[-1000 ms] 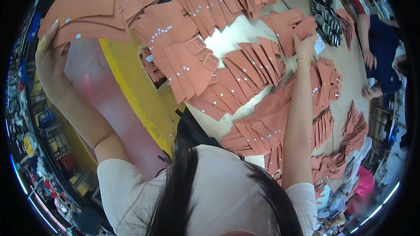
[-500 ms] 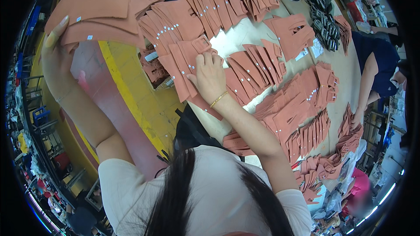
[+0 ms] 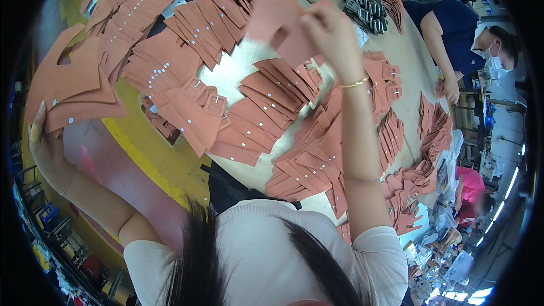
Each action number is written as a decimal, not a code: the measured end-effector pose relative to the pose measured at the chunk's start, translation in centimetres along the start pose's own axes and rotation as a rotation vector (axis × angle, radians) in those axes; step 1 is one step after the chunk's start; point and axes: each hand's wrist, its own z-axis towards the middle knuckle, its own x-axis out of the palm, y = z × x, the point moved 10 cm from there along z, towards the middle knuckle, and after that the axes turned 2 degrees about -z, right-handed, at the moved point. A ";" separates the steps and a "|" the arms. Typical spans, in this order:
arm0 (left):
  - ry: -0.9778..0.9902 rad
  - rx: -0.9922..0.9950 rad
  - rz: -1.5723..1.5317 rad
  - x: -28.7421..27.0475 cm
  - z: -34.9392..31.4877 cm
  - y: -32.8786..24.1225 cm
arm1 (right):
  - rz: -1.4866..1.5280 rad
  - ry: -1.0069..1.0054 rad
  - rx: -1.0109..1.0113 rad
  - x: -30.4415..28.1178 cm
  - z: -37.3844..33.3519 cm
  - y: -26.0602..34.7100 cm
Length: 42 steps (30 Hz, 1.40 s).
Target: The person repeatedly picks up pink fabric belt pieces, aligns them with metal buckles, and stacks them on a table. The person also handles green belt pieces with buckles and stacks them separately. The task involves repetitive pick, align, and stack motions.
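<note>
My left hand [image 3: 42,141], raised at the far left, grips several terracotta-coloured cut panels [image 3: 73,88] by their lower edge. These panels look like leather or felt, with an oval cut-out and small white stickers. Over the table, my right hand [image 3: 334,34] is closed on another terracotta cut panel [image 3: 294,42] that has slot-like openings; motion blurs it. Below that hand lies a fanned row of stickered pieces [image 3: 277,85]. Nearer me, left of the middle, buckled strap pieces [image 3: 212,105] rest on a pile, with neither hand on them.
More fanned terracotta rows [image 3: 198,25] cover the pale table [image 3: 232,59]. A heap of dark buckles [image 3: 362,5] sits at the back. A co-worker in dark blue [image 3: 447,28] stands across the table at right. A yellow floor line [image 3: 136,153] runs at left.
My right hand has left the buckled strap pieces, moved right and away, and lifted the slotted panel from the table. My left hand still holds its panels. The view has swung right.
</note>
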 end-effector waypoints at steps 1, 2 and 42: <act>-0.018 0.009 0.007 0.0 0.0 0.1 | -0.087 -0.087 0.008 -2.3 0.7 -1.0; -0.033 0.023 0.027 0.1 0.0 0.2 | -0.212 -0.129 -0.078 -3.0 0.9 -0.9; 0.532 0.120 0.136 25.3 -4.8 1.8 | 1.617 0.702 0.629 15.9 -8.4 8.3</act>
